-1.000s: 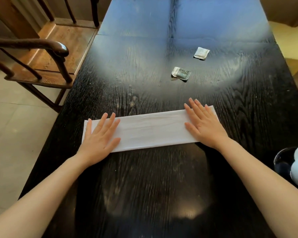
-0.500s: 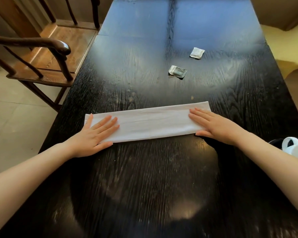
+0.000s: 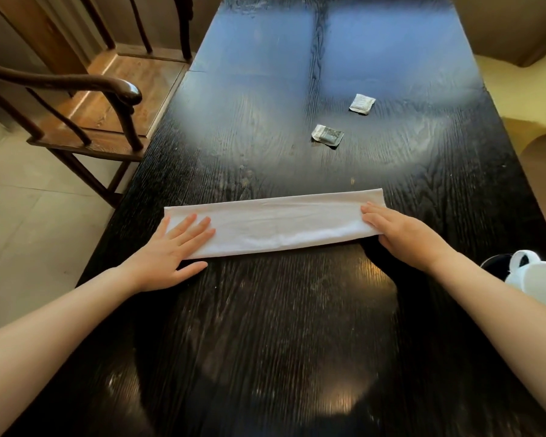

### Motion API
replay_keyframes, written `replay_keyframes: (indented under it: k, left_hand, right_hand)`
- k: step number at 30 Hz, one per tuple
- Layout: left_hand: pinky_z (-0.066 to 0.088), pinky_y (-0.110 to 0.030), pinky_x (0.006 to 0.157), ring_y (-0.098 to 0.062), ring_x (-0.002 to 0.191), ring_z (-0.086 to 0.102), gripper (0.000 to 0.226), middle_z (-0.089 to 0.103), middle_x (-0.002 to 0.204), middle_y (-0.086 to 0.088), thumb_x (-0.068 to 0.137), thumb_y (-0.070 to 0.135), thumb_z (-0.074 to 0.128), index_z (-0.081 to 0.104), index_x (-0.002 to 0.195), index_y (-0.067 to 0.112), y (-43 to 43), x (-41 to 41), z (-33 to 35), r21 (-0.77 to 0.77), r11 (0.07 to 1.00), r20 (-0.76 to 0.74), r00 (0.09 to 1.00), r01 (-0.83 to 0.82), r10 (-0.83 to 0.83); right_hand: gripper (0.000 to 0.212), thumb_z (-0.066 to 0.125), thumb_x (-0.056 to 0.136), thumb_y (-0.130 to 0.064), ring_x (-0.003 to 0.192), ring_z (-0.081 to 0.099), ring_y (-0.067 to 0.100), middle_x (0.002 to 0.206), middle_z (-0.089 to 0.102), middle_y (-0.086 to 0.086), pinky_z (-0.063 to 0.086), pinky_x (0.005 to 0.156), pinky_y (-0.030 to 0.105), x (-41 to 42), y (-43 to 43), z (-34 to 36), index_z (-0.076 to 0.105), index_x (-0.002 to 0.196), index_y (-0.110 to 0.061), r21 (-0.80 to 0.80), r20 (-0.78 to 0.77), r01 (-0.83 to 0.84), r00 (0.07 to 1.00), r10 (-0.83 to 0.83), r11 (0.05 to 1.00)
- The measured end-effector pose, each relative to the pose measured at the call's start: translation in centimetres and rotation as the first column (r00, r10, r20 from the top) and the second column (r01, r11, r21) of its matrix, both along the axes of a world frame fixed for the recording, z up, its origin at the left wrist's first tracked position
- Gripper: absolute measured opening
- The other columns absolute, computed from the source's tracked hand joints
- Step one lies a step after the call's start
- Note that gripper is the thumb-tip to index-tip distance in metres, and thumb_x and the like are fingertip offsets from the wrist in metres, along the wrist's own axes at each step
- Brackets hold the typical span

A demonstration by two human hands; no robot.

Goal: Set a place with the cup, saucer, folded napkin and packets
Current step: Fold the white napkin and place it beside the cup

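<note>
Glossy grained wood table (image 3: 265, 326) w/ matt cloth napkin (image 3: 278, 228).

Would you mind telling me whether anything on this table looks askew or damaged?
Only slightly: beyond the napkin, the dark packet looks creased, and it and the white packet lie at loose angles. Nothing looks spilled.

A long black table (image 3: 265, 342) fills most of the view, its wood grain running lengthwise and its glossy top catching warm glints near the viewer and a pale bluish glare farther off. A dark wooden armchair (image 3: 108, 89) stands close against the table's left edge, its curved arm ending in a rounded knob above a brown seat. Beyond it rise the dark spindles of a second chair (image 3: 158, 33). Pale floor tiles (image 3: 29, 231) lie at left; something soft and yellow (image 3: 524, 89) sits past the right edge
</note>
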State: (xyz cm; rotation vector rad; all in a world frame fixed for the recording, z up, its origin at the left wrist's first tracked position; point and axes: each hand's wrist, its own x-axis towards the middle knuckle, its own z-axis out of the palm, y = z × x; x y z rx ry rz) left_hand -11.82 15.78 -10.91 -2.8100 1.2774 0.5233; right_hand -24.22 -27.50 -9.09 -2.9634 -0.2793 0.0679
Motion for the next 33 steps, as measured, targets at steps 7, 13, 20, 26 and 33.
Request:
replay_keyframes:
  k: [7, 13, 20, 26, 33]
  left_hand:
    - [0.014, -0.051, 0.116, -0.035, 0.141, 0.019, 0.057, 0.024, 0.151, -0.012, 0.094, 0.041, 0.027, 0.031, 0.142, 0.011, -0.3, -0.3, 1.1, -0.092, 0.996, 0.065, 0.998, 0.019, -0.013]
    - [0.035, -0.037, 0.106, -0.031, 0.121, 0.053, 0.042, 0.059, 0.127, -0.016, 0.082, -0.009, 0.056, 0.059, 0.122, 0.004, 1.0, 0.0, 1.1, -0.423, 0.868, -0.015, 0.960, -0.260, 0.280]
    - [0.053, -0.011, 0.064, 0.002, 0.069, 0.062, 0.013, 0.072, 0.073, 0.018, 0.089, 0.021, 0.058, 0.068, 0.083, 0.027, 1.3, 0.9, 3.6, -0.591, 0.110, -0.714, 0.582, -0.799, 0.388]
    - [0.041, -0.033, 0.066, -0.021, 0.076, 0.053, 0.024, 0.058, 0.080, -0.005, 0.095, 0.033, 0.043, 0.056, 0.086, 0.015, -1.6, 0.1, 2.1, -0.660, 0.069, -0.503, 0.508, -0.748, 0.700]
    - [0.026, -0.033, 0.051, -0.024, 0.060, 0.043, 0.032, 0.044, 0.062, -0.001, 0.097, 0.031, 0.037, 0.041, 0.074, 0.010, -2.3, -2.2, -0.6, -0.587, 0.288, -0.240, 0.502, -0.757, 0.831]
  right_hand:
    - [0.042, 0.054, 0.083, 0.011, 0.128, 0.048, 0.031, 0.138, 0.050, 0.017, 0.033, 0.111, 0.040, -0.8, -0.5, 0.5, 0.057, 0.124, -0.002, 0.152, -0.015, 0.149, 0.989, -0.149, 0.977]
    - [0.018, 0.057, 0.089, -0.009, 0.094, 0.061, 0.014, 0.100, 0.071, 0.006, 0.041, 0.086, 0.022, 0.7, -1.3, 1.7, 0.069, 0.102, -0.009, 0.449, -0.064, 0.354, 0.928, -0.366, 0.820]
    - [0.014, 0.056, 0.087, -0.031, 0.068, 0.056, -0.002, 0.071, 0.065, -0.014, 0.047, 0.058, 0.011, 1.7, -1.0, 3.7, 0.068, 0.080, -0.031, 0.834, -0.166, 0.427, 0.798, -0.579, 0.349]
    - [0.022, 0.043, 0.096, -0.027, 0.063, 0.049, 0.024, 0.070, 0.057, 0.004, 0.026, 0.058, 0.030, 1.8, 2.0, 1.6, 0.052, 0.083, -0.012, 0.565, 0.070, 0.525, 0.738, -0.671, 0.636]
    - [0.031, 0.029, 0.100, -0.031, 0.078, 0.059, 0.043, 0.090, 0.065, 0.026, 0.034, 0.058, 0.037, 0.5, 2.4, -0.8, 0.047, 0.102, -0.006, 0.153, 0.089, 0.625, 0.763, -0.640, 0.766]
